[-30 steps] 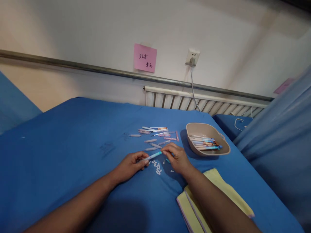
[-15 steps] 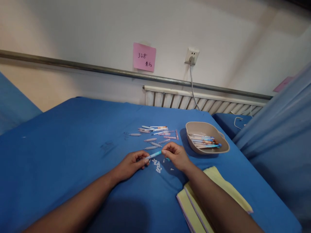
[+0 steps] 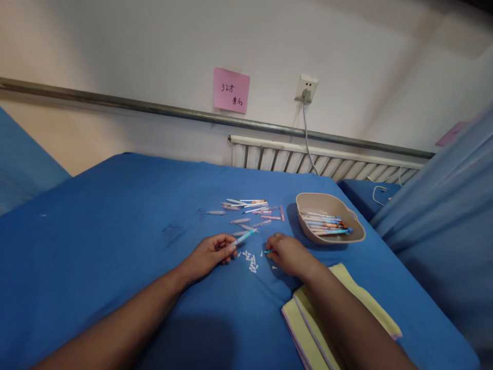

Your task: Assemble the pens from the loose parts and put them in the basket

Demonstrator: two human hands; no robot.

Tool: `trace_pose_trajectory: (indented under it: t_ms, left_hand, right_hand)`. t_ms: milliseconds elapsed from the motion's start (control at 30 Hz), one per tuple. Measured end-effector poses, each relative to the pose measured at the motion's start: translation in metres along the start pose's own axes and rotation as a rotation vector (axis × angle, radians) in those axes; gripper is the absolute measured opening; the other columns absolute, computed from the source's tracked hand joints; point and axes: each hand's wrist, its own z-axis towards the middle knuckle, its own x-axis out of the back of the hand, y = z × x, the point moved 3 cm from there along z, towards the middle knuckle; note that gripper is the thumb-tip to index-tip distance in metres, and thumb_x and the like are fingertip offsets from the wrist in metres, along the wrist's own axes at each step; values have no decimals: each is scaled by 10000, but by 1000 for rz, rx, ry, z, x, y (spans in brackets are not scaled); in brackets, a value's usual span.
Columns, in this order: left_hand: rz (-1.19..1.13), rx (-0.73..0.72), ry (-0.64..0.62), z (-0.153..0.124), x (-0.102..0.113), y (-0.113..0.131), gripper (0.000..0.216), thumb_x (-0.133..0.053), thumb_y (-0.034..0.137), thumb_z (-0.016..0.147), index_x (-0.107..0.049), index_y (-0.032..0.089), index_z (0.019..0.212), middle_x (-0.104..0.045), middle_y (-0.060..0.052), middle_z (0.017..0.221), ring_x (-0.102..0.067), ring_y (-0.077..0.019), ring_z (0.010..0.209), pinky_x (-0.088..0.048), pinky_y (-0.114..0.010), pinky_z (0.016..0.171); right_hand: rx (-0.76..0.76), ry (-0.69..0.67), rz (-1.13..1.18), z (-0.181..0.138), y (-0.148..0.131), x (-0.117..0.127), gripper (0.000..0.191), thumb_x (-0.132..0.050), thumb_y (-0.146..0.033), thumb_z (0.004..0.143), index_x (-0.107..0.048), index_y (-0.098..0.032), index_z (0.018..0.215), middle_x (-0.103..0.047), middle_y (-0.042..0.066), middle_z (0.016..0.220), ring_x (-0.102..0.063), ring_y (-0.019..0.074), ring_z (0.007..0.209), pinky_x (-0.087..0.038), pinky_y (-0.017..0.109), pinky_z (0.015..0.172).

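My left hand (image 3: 212,254) is closed around the lower end of a pen (image 3: 243,238) with a pale body and a turquoise upper part, tilted up to the right. My right hand (image 3: 288,253) is low over the blue cloth, its fingers pinched at a small teal piece (image 3: 267,252) whose kind I cannot make out. Between the hands lies a scatter of small white tips (image 3: 251,263). Beyond them are several loose pen barrels (image 3: 241,221) and thin refills (image 3: 254,209), some overlapping.
A beige basket (image 3: 360,226) holding several pens stands to the right. A folded yellow cloth (image 3: 350,288) lies under my right forearm. Behind the blue-covered table (image 3: 115,205) are a radiator (image 3: 269,154), a metal rail and a wall socket with a cable.
My right hand has let go of the pen's turquoise end and moved down and right to the small teal piece. My left hand still holds the pen.
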Motion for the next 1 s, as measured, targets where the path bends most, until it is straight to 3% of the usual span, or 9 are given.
trace_pose_trajectory:
  t_ms: [100,200,333,400,467,1000]
  left_hand:
    - [12,-1,4,0,0,1,312,-627,418,746,-594,158,915,-641,-27,777,-523,-96,590,-428,-214,553]
    - [3,-3,6,0,0,2,309,-629,412,743,-596,157,914,-642,-25,775,-524,-96,587,-429,-219,558]
    - [2,1,11,-1,-1,3,295,-633,401,739,-604,157,901,-638,-16,758,-525,-95,584,-426,-224,569]
    - [12,-2,1,-1,-2,3,287,-629,395,742,-606,157,900,-634,-17,756,-527,-100,594,-431,-230,583]
    - [26,-13,-13,-1,-3,3,280,-619,393,750,-609,159,904,-626,-16,753,-531,-107,611,-439,-235,598]
    - [118,-48,-59,-2,-4,4,234,-567,380,796,-607,169,890,-601,4,760,-532,-117,663,-438,-232,635]
  right_hand:
    - [-2,-20,-34,0,-1,-3,129,-583,-226,804,-622,-196,923,-615,64,932,-586,168,792,-385,249,674]
    - [5,65,51,3,2,-4,114,-571,-219,812,-606,-186,916,-604,69,941,-585,171,803,-403,260,700]
    - [-28,269,590,11,9,-4,110,-514,-264,844,-556,-185,907,-605,15,750,-583,150,699,-441,262,663]
    - [-47,324,890,15,12,-4,153,-525,-328,832,-556,-189,889,-585,-14,674,-570,136,627,-453,254,618]
    - [-43,360,1047,16,11,-4,190,-560,-363,802,-582,-191,880,-580,-22,659,-563,129,605,-457,250,600]
    - [40,456,913,12,3,-1,173,-574,-303,804,-660,-193,907,-578,-8,703,-528,112,608,-425,219,575]
